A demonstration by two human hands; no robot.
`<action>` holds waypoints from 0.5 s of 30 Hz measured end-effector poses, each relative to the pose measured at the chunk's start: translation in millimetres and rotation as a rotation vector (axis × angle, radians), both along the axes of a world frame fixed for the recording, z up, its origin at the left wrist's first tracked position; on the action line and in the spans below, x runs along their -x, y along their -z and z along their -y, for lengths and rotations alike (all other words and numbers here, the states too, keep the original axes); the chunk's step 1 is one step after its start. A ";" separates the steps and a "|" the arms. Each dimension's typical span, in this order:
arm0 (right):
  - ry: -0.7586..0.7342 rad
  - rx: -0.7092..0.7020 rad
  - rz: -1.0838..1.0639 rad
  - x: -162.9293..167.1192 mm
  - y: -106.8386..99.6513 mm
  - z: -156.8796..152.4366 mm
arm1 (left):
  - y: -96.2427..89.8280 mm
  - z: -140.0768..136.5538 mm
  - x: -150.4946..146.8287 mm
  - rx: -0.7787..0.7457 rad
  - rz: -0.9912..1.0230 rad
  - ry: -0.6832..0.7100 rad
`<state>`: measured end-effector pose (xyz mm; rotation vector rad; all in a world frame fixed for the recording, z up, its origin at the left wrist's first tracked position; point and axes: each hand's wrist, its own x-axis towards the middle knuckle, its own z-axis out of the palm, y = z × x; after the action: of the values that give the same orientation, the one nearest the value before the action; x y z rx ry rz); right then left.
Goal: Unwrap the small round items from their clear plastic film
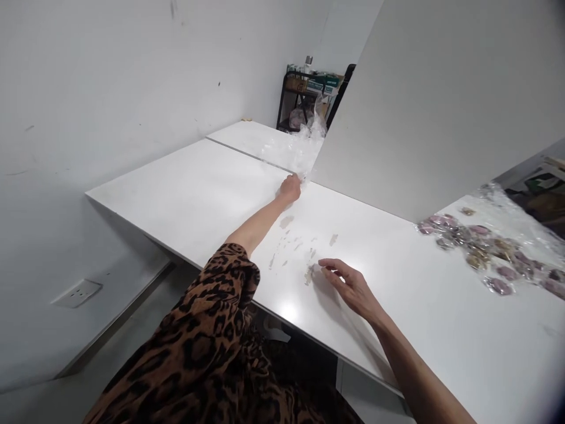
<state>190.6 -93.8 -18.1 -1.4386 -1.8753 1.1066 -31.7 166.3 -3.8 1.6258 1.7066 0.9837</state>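
Note:
My left hand [290,187] reaches out to the far part of the white table, its fingers closed at the near edge of some clear plastic bags [304,154]. A bit of the clear plastic shows at the fingertips. Closer to me, my right hand [351,287] hovers just over the tabletop [176,182], fingers loosely curved and apart from the thumb, with nothing between them. Beside its fingertips are worn grey patches [309,272] on the white surface. To the right lie several small clear packets [501,285] with pink and brown round pieces inside.
A tall grey-white panel [441,106] stands on the table at the right, behind my hands. Beyond the far end is a black shelf rack [282,97] holding boxes. A white wall [132,76] with an outlet [78,292] borders the left side.

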 end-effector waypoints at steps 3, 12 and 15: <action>0.133 0.073 -0.216 8.6 0.8 -17.6 | 1.1 34.6 -3.3 0.027 0.089 0.073; 0.530 0.232 -0.727 53.5 -2.8 -65.0 | -8.8 155.1 -11.0 0.283 0.781 0.266; 0.473 0.196 -0.748 50.7 0.8 -63.3 | -13.2 161.3 -12.3 0.301 0.892 0.277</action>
<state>139.9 -30.5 -18.9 -1.2260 -0.8790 1.3507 -19.3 5.0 9.4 0.9545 0.9304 1.0271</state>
